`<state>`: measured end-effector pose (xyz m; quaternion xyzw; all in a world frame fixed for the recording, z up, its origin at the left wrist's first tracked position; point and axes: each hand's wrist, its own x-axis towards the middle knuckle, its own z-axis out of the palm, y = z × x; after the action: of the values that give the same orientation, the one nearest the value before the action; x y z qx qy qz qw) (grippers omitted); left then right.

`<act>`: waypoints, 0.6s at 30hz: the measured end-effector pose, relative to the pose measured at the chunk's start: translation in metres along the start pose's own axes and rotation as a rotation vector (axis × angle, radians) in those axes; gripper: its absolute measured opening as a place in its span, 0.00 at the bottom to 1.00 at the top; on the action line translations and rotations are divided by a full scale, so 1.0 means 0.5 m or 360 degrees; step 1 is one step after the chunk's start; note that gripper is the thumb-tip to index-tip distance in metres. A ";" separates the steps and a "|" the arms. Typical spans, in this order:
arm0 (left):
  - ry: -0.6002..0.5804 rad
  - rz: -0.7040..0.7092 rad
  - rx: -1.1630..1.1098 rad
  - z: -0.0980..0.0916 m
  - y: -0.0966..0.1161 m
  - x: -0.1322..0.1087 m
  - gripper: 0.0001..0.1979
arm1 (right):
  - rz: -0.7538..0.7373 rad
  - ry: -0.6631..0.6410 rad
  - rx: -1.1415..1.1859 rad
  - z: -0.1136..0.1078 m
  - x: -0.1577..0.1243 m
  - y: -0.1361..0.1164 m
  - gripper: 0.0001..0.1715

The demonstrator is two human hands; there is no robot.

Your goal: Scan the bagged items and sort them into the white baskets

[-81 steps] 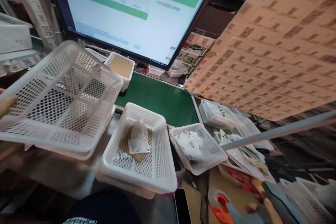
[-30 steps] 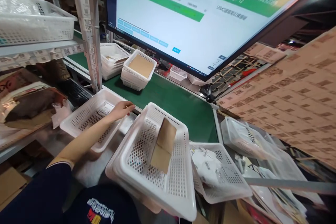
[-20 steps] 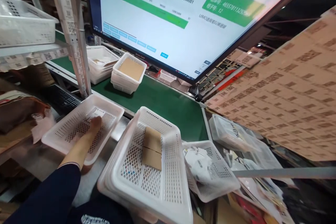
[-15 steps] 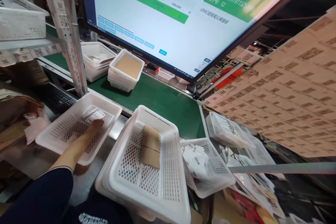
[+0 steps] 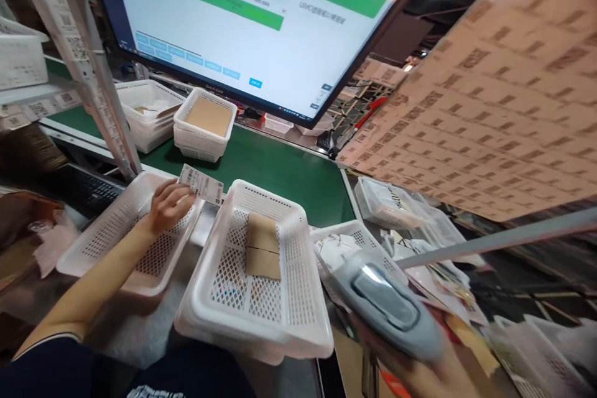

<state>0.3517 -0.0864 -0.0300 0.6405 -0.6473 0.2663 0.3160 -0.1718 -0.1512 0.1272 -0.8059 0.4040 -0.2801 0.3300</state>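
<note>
My left hand (image 5: 171, 204) grips one end of a white packet with a printed label (image 5: 202, 185), raised above the far rim of the left white basket (image 5: 100, 239). Closed around a grey handheld scanner (image 5: 387, 301), my right hand (image 5: 420, 367) is at the lower right. The scanner's head points up and left, in front of a basket of white bagged goods (image 5: 342, 249). Between my hands stands a stack of white perforated baskets (image 5: 303, 298). A flat brown cardboard piece (image 5: 263, 245) lies in its top basket.
A large monitor (image 5: 209, 31) hangs over a green belt (image 5: 275, 168). Two basket stacks stand on the belt, one with a brown box (image 5: 208, 115). A metal post (image 5: 84, 62) rises at left, a sheet of printed labels (image 5: 489, 93) at right, and a grey bar (image 5: 504, 237) crosses there.
My left hand has lifted the labelled packet out of the left basket. My right hand has come into view with the scanner. The whole view has shifted to the right.
</note>
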 end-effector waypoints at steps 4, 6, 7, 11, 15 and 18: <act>0.0481 0.0822 -0.0034 -0.042 0.099 0.041 0.19 | -0.0370 -0.0392 0.0018 0.041 0.064 -0.110 0.08; 0.0463 0.0882 -0.0062 -0.042 0.146 0.051 0.20 | -0.0517 -0.0472 -0.0044 0.051 0.083 -0.149 0.11; 0.0417 0.0873 -0.0078 -0.039 0.168 0.055 0.20 | -0.0550 -0.0510 -0.0082 0.053 0.087 -0.160 0.14; 0.0347 0.0953 -0.0195 -0.021 0.238 0.071 0.17 | -0.0484 -0.0616 -0.0230 0.054 0.069 -0.150 0.28; -0.0117 0.0664 -0.0507 -0.014 0.215 0.074 0.12 | -0.0394 -0.0605 -0.0314 0.034 0.019 -0.092 0.26; -0.0507 -0.0208 -0.0416 -0.011 0.108 0.026 0.14 | -0.0296 -0.0554 -0.0362 0.006 -0.024 -0.036 0.28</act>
<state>0.2986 -0.0891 -0.0134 0.6686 -0.6752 0.0543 0.3068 -0.1674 -0.1323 0.1366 -0.9079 0.2939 -0.1186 0.2744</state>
